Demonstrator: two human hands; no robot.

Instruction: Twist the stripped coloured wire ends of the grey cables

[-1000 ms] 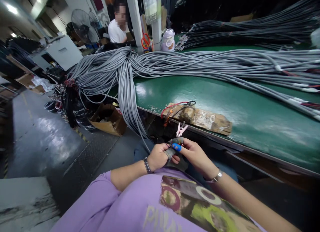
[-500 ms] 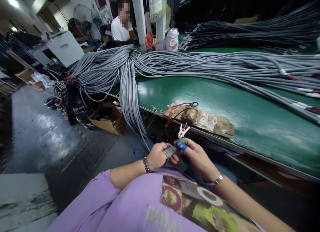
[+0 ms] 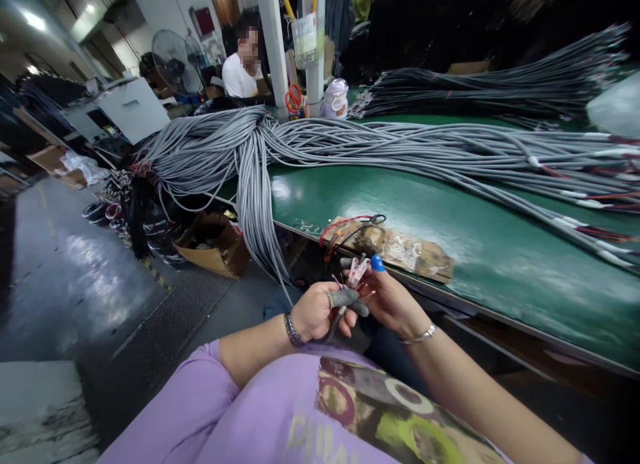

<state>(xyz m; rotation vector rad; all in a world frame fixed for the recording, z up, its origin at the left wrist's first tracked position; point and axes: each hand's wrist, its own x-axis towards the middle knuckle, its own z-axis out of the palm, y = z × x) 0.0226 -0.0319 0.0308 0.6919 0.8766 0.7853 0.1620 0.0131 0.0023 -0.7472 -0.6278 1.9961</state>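
Note:
My left hand [image 3: 317, 309] is closed around the end of a grey cable [image 3: 342, 311], with grey coverings on its fingers. Thin coloured wires [image 3: 338, 279] fan out above the grip. My right hand [image 3: 395, 301], blue wrap on its thumb, has its thumb and fingers about a small pink spring clip [image 3: 357, 272] just above the left fingers. The clip's handles look pressed together. Its lower end and what it bites on are hard to make out. Just beyond, a taped wooden board [image 3: 407, 251] with red and black leads lies at the table edge.
A thick bundle of grey cables [image 3: 320, 141] crosses the green table [image 3: 320, 191] and droops over its near edge. Dark cables [image 3: 450, 94] lie behind. A cardboard box [image 3: 213, 247] stands on the floor at left. Someone in white [image 3: 240, 74] sits beyond the post.
My right hand has shifted up from the cable end to the pink clip, whose handles have drawn closer together. My left hand keeps hold of the cable. The view has shifted slightly.

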